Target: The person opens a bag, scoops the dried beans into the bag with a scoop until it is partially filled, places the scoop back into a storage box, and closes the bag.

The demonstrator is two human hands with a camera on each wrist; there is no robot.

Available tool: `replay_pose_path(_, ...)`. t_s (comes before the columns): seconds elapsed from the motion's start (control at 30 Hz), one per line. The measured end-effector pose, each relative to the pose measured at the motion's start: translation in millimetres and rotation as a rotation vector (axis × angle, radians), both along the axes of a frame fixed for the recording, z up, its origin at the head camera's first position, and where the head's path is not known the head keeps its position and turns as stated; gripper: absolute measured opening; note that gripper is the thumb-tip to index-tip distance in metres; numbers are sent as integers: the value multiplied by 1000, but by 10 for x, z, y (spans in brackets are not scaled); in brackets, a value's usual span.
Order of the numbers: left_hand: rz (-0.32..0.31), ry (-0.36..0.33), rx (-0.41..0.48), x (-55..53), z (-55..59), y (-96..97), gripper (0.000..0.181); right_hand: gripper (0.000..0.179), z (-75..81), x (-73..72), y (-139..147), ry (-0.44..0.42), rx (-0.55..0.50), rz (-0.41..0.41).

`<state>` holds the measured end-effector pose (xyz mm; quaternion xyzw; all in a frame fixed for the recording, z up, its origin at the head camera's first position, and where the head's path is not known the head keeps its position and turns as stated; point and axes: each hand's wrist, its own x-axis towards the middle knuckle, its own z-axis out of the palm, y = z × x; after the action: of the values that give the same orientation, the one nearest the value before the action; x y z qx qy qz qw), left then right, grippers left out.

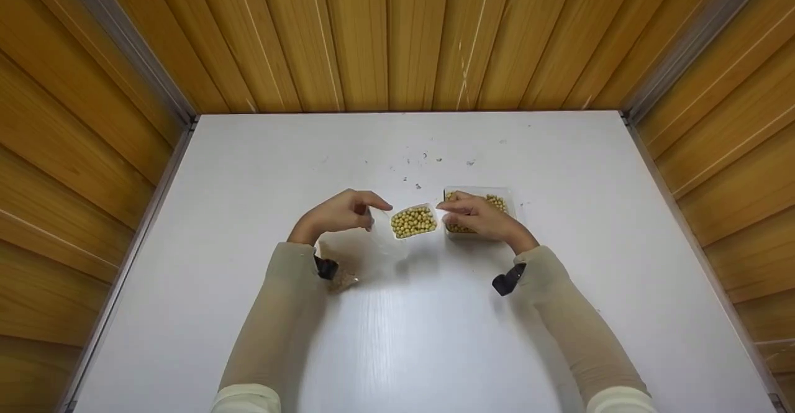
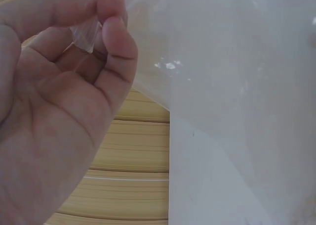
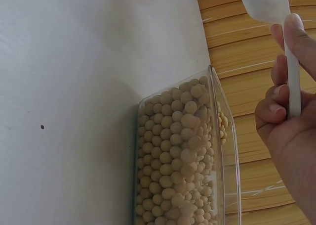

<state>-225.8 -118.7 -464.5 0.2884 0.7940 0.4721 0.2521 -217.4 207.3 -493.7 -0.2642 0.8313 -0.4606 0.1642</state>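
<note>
My left hand (image 1: 340, 212) pinches the edge of a clear plastic bag (image 2: 222, 62) between thumb and fingers. The bag hangs toward the middle of the white table, and its thin film is hard to make out from above. My right hand (image 1: 481, 215) grips the white handle of a scoop (image 3: 266, 3). Round yellowish beans (image 1: 413, 222) fill the scoop, which is held between the hands, at or over the bag's upper part. Below and behind my right hand stands a clear plastic box (image 1: 510, 199) with many more beans (image 3: 165, 151), partly hidden by that hand.
Beside my left wrist lies a crinkled clear packet (image 1: 341, 281) with brownish contents, partly covered by the sleeve; whether it joins the held bag I cannot tell. Small dark specks (image 1: 417, 186) dot the white table (image 1: 385, 351). Wood-patterned walls (image 1: 410, 40) enclose its back and sides.
</note>
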Motion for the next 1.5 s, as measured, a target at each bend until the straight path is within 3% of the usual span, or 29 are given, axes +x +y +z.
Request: replay_pose_path(1.5, 0, 12, -23, -5, -17, 28, 42, 39, 117, -47, -17, 86, 82, 64)
